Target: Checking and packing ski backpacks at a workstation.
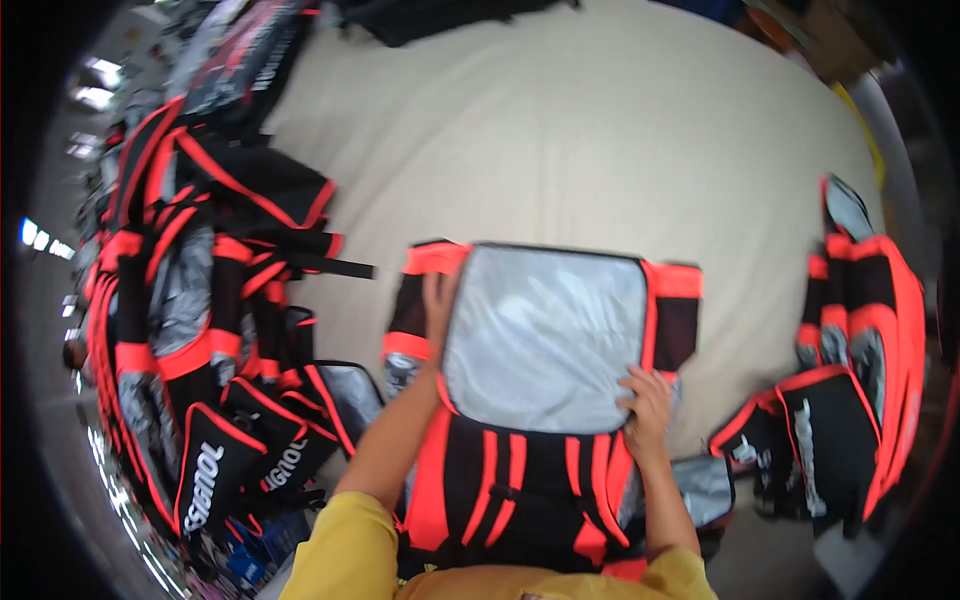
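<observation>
A black and bright-red bag piece lies in front of me on a beige table, with a grey padded panel folded over its upper part. My left hand grips the panel's left edge near the top corner. My right hand pinches the panel's lower right corner. Red-trimmed side flaps stick out on both sides of the panel.
A big heap of similar black, red and grey bag parts covers the table's left side. A smaller stack of such parts sits at the right edge. Dark items lie along the far edge.
</observation>
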### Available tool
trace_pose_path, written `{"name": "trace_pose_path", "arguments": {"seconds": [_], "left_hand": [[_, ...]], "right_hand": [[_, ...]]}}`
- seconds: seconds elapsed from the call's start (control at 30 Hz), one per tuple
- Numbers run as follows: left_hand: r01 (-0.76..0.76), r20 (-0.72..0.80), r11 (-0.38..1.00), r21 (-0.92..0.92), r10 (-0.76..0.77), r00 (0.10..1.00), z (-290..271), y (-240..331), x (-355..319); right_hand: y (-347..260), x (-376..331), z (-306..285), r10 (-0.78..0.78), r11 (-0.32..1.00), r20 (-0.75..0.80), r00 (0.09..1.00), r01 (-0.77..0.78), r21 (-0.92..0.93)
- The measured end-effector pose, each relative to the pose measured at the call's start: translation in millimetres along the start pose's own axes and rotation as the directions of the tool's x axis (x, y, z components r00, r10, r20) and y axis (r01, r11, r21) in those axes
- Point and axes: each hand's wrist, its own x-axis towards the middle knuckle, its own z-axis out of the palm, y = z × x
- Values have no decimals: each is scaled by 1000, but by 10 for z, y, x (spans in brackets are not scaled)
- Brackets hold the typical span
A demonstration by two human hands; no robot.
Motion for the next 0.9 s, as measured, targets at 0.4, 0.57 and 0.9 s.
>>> {"name": "trace_pose_path", "arguments": {"seconds": [0.4,0.57,0.9], "left_hand": [[-120,-46,978,-170,114,992,211,-296,-210],[-75,-101,995,-61,69,992,277,-354,-205],[-10,-170,991,134,33,985,90,-254,-112]], "right_hand": [[-8,21,23,77,997,-22,997,-77,0],[11,-22,51,68,997,-2,998,-68,-20],[-125,466,-181,65,995,320,945,-36,-96]]}}
